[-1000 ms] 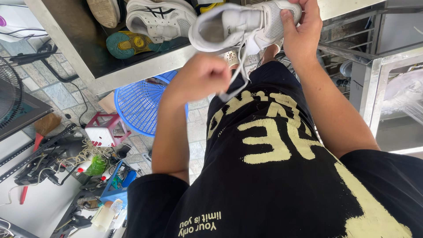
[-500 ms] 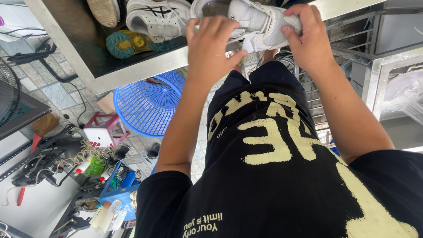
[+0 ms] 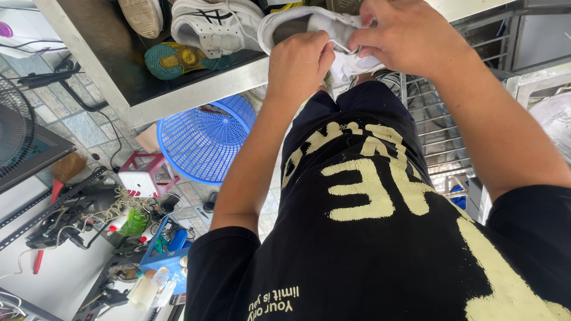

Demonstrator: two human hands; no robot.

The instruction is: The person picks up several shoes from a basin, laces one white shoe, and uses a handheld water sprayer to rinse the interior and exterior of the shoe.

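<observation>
a white sneaker (image 3: pixel 309 27) is held at the front edge of the metal table (image 3: pixel 196 95), just above the black t-shirt (image 3: pixel 369 226) with pale yellow print. left hand (image 3: pixel 300 62) is clenched on the shoe's near side, fingers (image 3: pixel 318 50) curled and pinched at a white lace (image 3: pixel 351 59). right hand (image 3: pixel 404 35) is closed over the shoe from the other side, thumb and forefinger pinched on the same lace area, tips of both hands almost touching. the shoe's opening is turned toward the camera; toe end is hidden behind the right hand.

on the table, just beside the held shoe: a second white sneaker (image 3: pixel 214 27) with black stripes, a shoe lying sole-up with a teal and yellow sole (image 3: pixel 178 59), and a tan sole (image 3: pixel 143 15) at the top edge.

below the table on the tiled floor: a blue plastic basket (image 3: pixel 202 142), a small red and white stool (image 3: pixel 143 178) near it, a brush (image 3: pixel 62 172) with a red handle, tangled cables and tools (image 3: pixel 77 220), a blue tray (image 3: pixel 160 255). a wire rack (image 3: pixel 434 125) is seen at right, a fan (image 3: pixel 15 125) at far left.
</observation>
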